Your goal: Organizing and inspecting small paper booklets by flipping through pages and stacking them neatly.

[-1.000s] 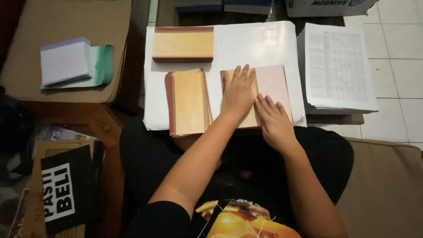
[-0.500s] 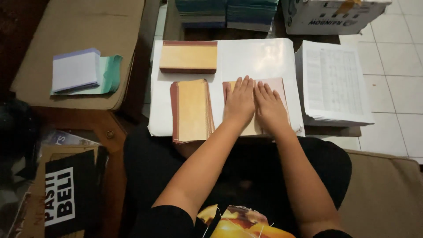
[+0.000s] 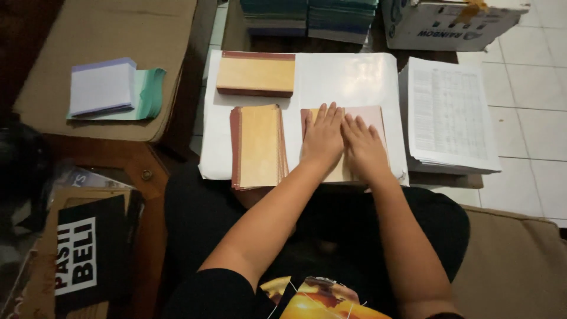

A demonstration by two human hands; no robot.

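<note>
Left hand [image 3: 323, 137] and right hand [image 3: 364, 147] pressed flat, fingers spread, on a pale pink booklet [image 3: 345, 142], gripping nothing. Just left, a tan, red-spined stack [image 3: 258, 146]. At top right, a white cardboard box [image 3: 449, 23] with dark lettering.

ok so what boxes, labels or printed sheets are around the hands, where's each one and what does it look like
Cardboard box: top right, white, dark lettering, tan tape.
Printed sheets: stack right of the right hand, white with fine tables.
Black sign: bottom left, white block lettering, on brown card.
Brown carton: upper left, plain, bearing white and green paper pads.
</note>
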